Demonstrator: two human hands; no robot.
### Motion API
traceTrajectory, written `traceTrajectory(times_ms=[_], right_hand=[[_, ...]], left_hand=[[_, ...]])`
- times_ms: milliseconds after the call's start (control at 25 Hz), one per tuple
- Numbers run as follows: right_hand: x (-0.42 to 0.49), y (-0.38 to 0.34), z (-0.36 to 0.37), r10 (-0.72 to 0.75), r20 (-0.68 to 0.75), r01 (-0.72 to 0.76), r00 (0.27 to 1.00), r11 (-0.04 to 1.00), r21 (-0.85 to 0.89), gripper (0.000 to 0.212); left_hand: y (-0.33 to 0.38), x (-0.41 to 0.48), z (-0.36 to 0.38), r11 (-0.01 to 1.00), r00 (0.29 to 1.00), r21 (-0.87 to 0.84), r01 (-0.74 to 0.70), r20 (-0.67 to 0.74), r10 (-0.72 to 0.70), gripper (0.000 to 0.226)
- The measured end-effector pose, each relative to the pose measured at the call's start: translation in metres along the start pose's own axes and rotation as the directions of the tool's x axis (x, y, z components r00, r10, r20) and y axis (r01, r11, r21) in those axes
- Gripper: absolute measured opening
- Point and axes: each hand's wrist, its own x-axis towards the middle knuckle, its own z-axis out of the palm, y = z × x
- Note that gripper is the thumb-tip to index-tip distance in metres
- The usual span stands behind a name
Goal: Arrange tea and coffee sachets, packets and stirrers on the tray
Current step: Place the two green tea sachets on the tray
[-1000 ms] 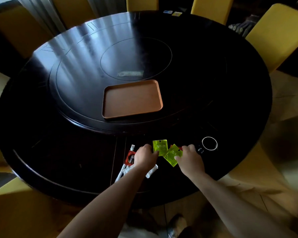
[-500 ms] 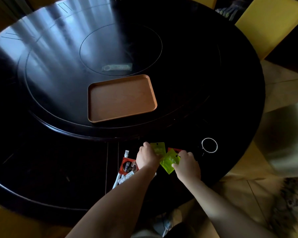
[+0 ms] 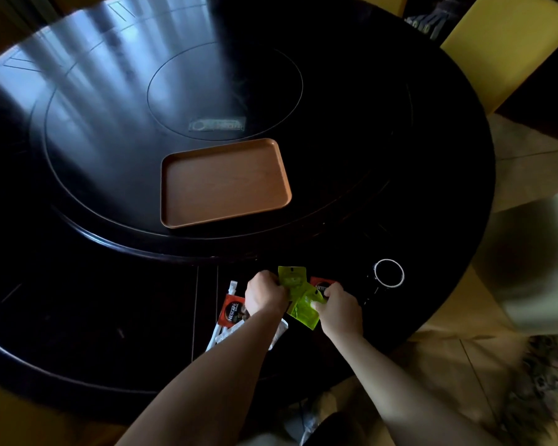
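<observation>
The left hand (image 3: 264, 296) and right hand (image 3: 337, 309) have closed on the green sachets (image 3: 298, 296), drawing them together since a second ago. The sachets remain on the worktop (image 3: 78, 300), well short of the empty tray (image 3: 224, 183); gathering continues.

Both bare forearms reach forward side by side; the left hand (image 3: 264, 297) is curled closed, the right hand (image 3: 339, 309) pinches with its fingers (image 3: 318, 304).
</observation>
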Motion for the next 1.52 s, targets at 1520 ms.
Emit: traceTrajectory(times_ms=[1520], right_hand=[[0.112,-0.251,-0.006,-0.096,0.178,-0.071,0.979,0.662,0.746,0.022]], left_hand=[[-0.024,0.145,-0.195,0.892,0.821,-0.044,-0.45,-0.415,0.393,0.016]])
